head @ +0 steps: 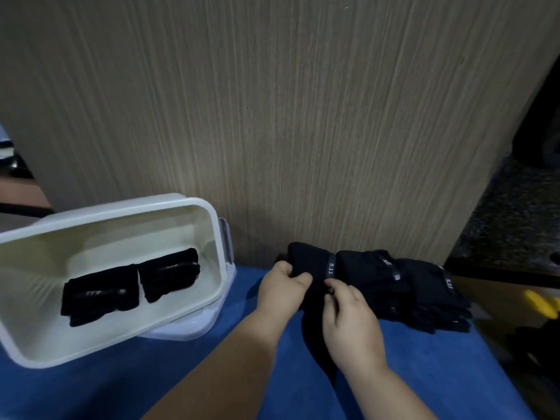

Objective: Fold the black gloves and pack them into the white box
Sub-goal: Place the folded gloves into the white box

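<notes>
The glove (pixel 307 259) in work lies on the blue desk (pixel 106 389), between the two hands and partly under them. Its long axis runs away from the person: the cuff end with the grey band (pixel 331 267) is far, and the dark rest seems to go down between the forearms, though there I cannot separate it from shadow.

The left hand (pixel 283 286) holds the left edge of the glove with curled fingers. The right hand (pixel 348 316) pinches the cloth just under the band. So both hands grasp the same glove, very close to each other.

The box (pixel 222 268) stands to the left, well apart from the glove, with two folded gloves (pixel 100 291) already inside, side by side; free floor remains in front of them. The left hand is the nearer one to it. The pile (pixel 424 292) of unfolded gloves touches the glove on its right side.

I judge the fold should go along the long axis, near end to far end, and then the bundle must travel left.
</notes>
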`<act>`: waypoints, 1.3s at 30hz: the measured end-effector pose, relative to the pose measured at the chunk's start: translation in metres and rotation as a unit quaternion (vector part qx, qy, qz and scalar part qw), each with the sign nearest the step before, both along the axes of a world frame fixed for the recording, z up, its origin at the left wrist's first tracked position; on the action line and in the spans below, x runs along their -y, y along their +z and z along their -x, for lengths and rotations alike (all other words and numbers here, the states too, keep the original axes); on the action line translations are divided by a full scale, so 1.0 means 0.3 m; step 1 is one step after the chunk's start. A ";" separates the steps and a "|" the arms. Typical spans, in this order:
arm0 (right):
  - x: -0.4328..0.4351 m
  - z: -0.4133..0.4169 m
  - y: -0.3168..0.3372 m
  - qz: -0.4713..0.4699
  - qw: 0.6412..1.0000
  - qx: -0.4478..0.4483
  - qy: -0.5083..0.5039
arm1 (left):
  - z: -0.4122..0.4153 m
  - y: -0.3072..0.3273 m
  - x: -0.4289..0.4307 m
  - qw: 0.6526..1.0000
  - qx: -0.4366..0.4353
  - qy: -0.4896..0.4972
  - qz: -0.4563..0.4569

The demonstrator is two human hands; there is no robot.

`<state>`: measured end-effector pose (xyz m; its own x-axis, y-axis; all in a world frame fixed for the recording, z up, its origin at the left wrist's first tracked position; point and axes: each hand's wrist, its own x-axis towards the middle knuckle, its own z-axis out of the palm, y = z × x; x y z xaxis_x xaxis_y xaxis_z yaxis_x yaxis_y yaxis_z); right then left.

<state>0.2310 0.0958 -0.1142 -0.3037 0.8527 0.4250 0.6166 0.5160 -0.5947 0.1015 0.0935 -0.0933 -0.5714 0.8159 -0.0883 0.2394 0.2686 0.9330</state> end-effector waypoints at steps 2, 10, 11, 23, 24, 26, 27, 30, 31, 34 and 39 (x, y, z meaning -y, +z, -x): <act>0.009 0.001 0.009 -0.010 0.998 -0.057 0.004 | 0.020 0.021 0.026 0.998 0.047 0.012 -0.028; 0.041 0.071 0.079 0.067 0.967 -0.244 0.035 | 0.149 0.090 0.213 0.979 0.174 0.003 -0.104; 0.048 0.094 0.088 0.134 0.950 -0.277 0.060 | 0.168 0.091 0.240 0.976 0.189 0.000 -0.110; 0.203 0.407 0.134 0.576 0.705 -0.353 0.218 | 0.440 0.059 0.501 0.965 0.245 0.004 -0.096; 0.213 0.430 0.133 0.587 0.700 -0.343 0.219 | 0.461 0.057 0.514 0.964 0.248 0.008 -0.100; 0.227 0.479 0.133 0.596 0.701 -0.320 0.225 | 0.495 0.058 0.537 0.963 0.250 0.012 -0.102; 0.231 0.502 0.130 0.593 0.710 -0.307 0.225 | 0.511 0.059 0.547 0.963 0.249 0.015 -0.103; 0.231 0.567 0.121 0.570 0.739 -0.282 0.221 | 0.560 0.064 0.566 0.963 0.247 0.020 -0.104; 0.229 0.587 0.122 0.558 0.748 -0.281 0.221 | 0.574 0.067 0.569 0.961 0.252 0.025 -0.110; 0.226 0.641 0.136 0.512 0.776 -0.299 0.214 | 0.606 0.071 0.564 0.945 0.280 0.068 -0.151; 0.201 0.737 0.161 0.410 0.839 -0.319 0.160 | 0.644 0.070 0.533 0.944 0.229 0.146 -0.190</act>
<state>0.0100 0.0355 -0.0659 -0.5072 0.8557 -0.1027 -0.0538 -0.1503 -0.9872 -0.0917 -0.0664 -0.0722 -0.7490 0.6528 -0.1134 -0.2446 -0.1133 0.9630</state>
